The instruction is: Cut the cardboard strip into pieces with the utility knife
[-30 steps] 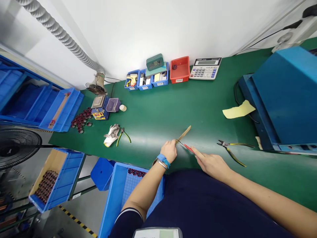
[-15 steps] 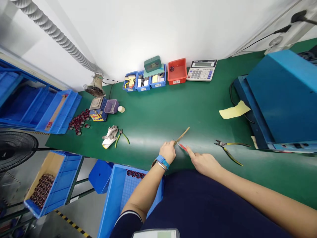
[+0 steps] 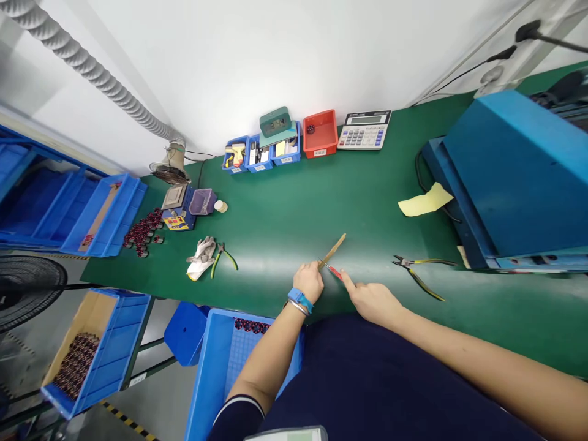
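Between the fingers of my left hand (image 3: 309, 282) is a narrow tan strip (image 3: 334, 247), slanting away to the upper right. A blue watch and a metal bracelet circle that wrist. My right hand (image 3: 373, 301) is closed round a red-handled tool with a thin metal blade (image 3: 335, 272), its index finger stretched along the handle. The blade's tip meets the strip close to my left fingertips. What the tip does there is too small to make out. Both hands are near the front edge of the green bench (image 3: 285, 214).
Right of my hands lie yellow-handled cutters (image 3: 420, 272), a yellow paper (image 3: 426, 201) and a blue machine (image 3: 519, 177). Leftward are green-handled pliers (image 3: 223, 258), gloves (image 3: 202, 257) and dark red coils (image 3: 142, 231). A red bin (image 3: 320, 149) and calculator (image 3: 365, 131) stand behind; a blue crate (image 3: 202, 380) is below.
The whole view has shifted slightly, so bench items appear a little further left. Both hands keep their grips, and the blade still touches the strip with barely any shift.
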The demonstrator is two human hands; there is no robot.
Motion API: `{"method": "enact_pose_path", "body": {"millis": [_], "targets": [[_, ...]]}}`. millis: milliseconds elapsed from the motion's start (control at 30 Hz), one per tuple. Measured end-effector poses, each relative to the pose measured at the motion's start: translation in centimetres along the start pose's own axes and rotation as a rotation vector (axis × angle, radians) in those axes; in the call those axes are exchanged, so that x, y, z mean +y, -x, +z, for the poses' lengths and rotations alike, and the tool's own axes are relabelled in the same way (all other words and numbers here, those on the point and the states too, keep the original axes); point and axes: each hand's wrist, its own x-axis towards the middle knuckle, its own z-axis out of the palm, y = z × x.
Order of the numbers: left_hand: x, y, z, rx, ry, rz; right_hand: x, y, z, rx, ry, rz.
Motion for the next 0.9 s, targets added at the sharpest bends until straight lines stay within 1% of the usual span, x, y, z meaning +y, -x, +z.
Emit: {"method": "enact_pose_path", "body": {"millis": [100, 267, 400, 533, 667, 900], "targets": [[0.0, -0.1, -0.1, 0.000, 0.003, -0.006, -0.1, 0.5, -0.2, -0.035, -0.005, 0.009], [-0.1, -0.1, -0.1, 0.008, 0.001, 0.002, -0.5, 0.1, -0.4, -0.015, -0.012, 0.012], [-0.1, -0.1, -0.1, 0.021, -0.004, -0.009, -0.4, -0.1, -0.5, -0.031, -0.015, 0.002], [-0.2, -0.1, -0.1, 0.027, -0.011, 0.008, -0.4, -0.4, -0.3, -0.023, -0.022, 0.003], [-0.2, 0.0, 0.0, 0.035, -0.017, 0.011, -0.3, -0.9, 0.2, -0.003, -0.045, -0.021], [-0.3, -0.1, 0.1, 0.046, -0.022, 0.015, 0.6, -1.8, 2.1, 0.065, -0.057, -0.037]]}}
